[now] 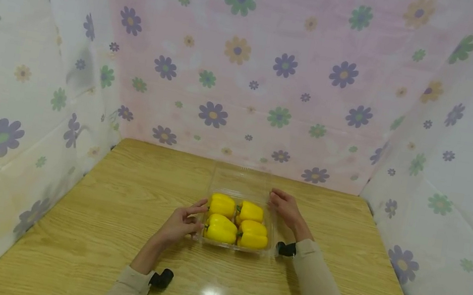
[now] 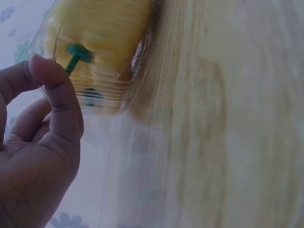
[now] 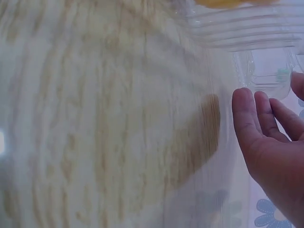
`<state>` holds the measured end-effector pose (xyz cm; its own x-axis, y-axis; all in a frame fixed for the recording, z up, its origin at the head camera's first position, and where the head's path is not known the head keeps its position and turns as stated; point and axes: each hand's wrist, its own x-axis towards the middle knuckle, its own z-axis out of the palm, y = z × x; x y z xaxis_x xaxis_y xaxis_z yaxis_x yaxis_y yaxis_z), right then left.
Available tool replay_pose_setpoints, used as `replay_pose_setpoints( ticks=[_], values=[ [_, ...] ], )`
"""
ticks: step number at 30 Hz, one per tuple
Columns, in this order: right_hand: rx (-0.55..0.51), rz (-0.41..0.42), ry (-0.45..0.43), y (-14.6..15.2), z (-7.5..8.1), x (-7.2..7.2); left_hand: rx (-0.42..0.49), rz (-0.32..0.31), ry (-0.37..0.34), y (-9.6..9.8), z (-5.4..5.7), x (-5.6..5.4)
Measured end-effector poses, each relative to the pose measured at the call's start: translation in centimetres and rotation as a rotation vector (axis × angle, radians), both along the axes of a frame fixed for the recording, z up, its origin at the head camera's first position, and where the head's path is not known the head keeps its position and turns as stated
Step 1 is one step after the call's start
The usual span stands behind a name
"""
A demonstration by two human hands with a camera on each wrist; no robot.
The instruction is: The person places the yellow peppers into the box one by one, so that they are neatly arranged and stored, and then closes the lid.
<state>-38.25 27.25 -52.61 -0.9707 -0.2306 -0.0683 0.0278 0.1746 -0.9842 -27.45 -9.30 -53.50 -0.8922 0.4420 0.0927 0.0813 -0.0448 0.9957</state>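
A clear plastic clamshell box stands on the table with its hinged lid swung open toward the back. Inside sit several yellow bell peppers with green stems, in two rows. On the box's left side my left hand pinches the rim between thumb and finger; the left wrist view shows the thumb at the clear edge. My right hand is by the lid's right edge near the hinge. In the right wrist view its fingers are extended beside the clear lid, thumb apart from them.
The wood-grain table meets a flowered cloth backdrop at its back edge, with similar cloth on both sides. Black wrist-worn devices sit at the cuffs. Light glares off the table's front.
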Motion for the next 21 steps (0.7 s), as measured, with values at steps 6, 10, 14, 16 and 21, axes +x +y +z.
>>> replay_pose_setpoints(
  ticks=[6, 10, 14, 16, 21],
  values=[
    [-0.018, 0.004, 0.03, -0.16, 0.23, -0.25, 0.011, 0.0, -0.012, -0.04, 0.06, -0.03],
    [-0.055, 0.002, 0.045, -0.21, 0.29, -0.35, 0.016, -0.001, -0.02, -0.02, 0.0, 0.03],
    [-0.074, -0.011, 0.044, -0.18, 0.29, -0.42, 0.005, 0.0, -0.012, 0.0, 0.0, 0.14],
    [-0.071, -0.026, 0.051, -0.15, 0.31, -0.46, 0.003, 0.0, -0.01, 0.02, 0.01, 0.13],
    [-0.066, -0.082, 0.103, -0.23, 0.55, -0.7, -0.004, 0.005, -0.011, 0.06, 0.14, -0.02]
  ],
)
